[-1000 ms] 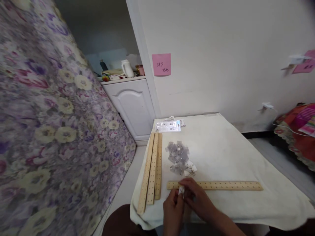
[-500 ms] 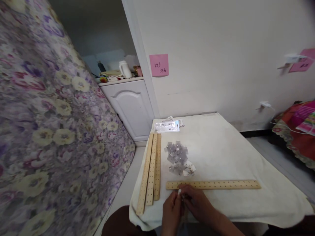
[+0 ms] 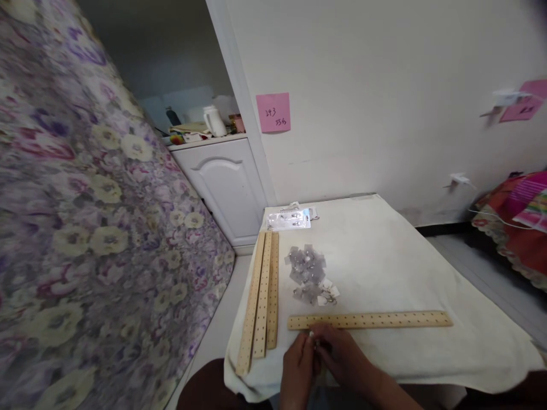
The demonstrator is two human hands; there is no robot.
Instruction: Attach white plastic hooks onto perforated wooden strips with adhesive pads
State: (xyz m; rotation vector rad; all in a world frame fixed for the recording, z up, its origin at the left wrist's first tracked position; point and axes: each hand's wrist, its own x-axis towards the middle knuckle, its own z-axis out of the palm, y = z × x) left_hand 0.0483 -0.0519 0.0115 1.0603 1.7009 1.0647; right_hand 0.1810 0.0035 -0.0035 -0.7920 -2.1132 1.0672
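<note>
My left hand (image 3: 297,361) and my right hand (image 3: 339,350) meet at the near side of the table, fingers pinched together. Between their fingertips shows a small whitish piece (image 3: 311,335), too small and covered to name. Just beyond the fingers lies a wooden strip with rows of holes (image 3: 376,320), set crosswise; my right hand overlaps its near edge. Past it sits a pile of small clear plastic bags (image 3: 306,266) with little shiny items inside. Some white cards with metal hooks or rings (image 3: 328,293) lie at the pile's near right side.
Several more holed wooden strips (image 3: 261,296) lie lengthwise along the table's left edge. Clear blister packaging (image 3: 289,219) rests at the far left corner. A pale cloth (image 3: 384,256) covers the table. A floral curtain (image 3: 106,228) hangs to the left, and a white cabinet (image 3: 226,188) stands behind.
Both hands stay nearly in place, still pinched together; the whitish piece between the fingertips shows a little less. The strips and bags have not moved.
</note>
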